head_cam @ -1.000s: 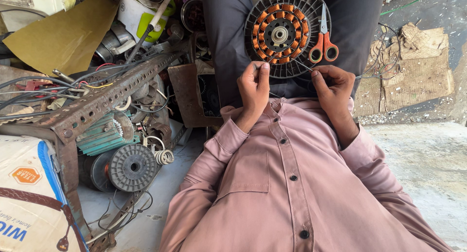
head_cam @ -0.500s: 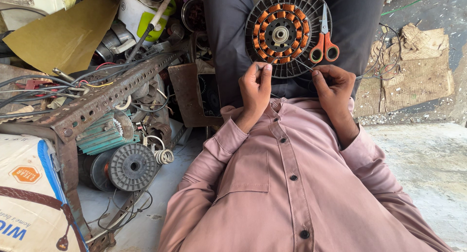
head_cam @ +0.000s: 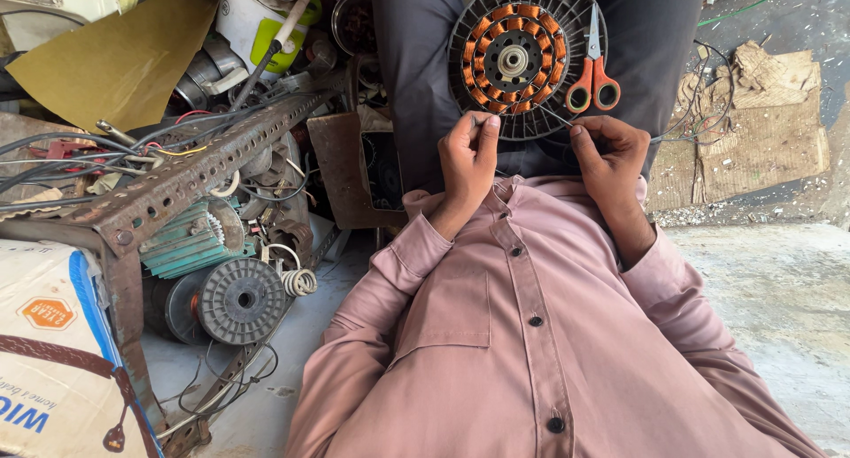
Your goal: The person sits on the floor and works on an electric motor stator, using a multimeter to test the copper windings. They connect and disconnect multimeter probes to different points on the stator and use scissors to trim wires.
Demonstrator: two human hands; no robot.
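got a thin silvery wire (head_cam: pixel 556 117) pinched between my left hand (head_cam: pixel 467 160) and right hand (head_cam: pixel 609 154), just near of the round copper-wound motor stator (head_cam: pixel 522 58) on my lap, orange-handled scissors (head_cam: pixel 592 67) at its right.

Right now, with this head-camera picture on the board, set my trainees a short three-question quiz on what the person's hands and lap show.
1. True or false: the orange-handled scissors lie on the person's lap, to the right of the copper-wound motor stator.
2. Multiple choice: what do the left hand and right hand pinch between them? A) a thin wire B) a hammer C) a paintbrush
3. Fill in: the rusty metal frame at the picture's left is pierced with rows of ____.

Key: 1 true; 2 A; 3 holes.
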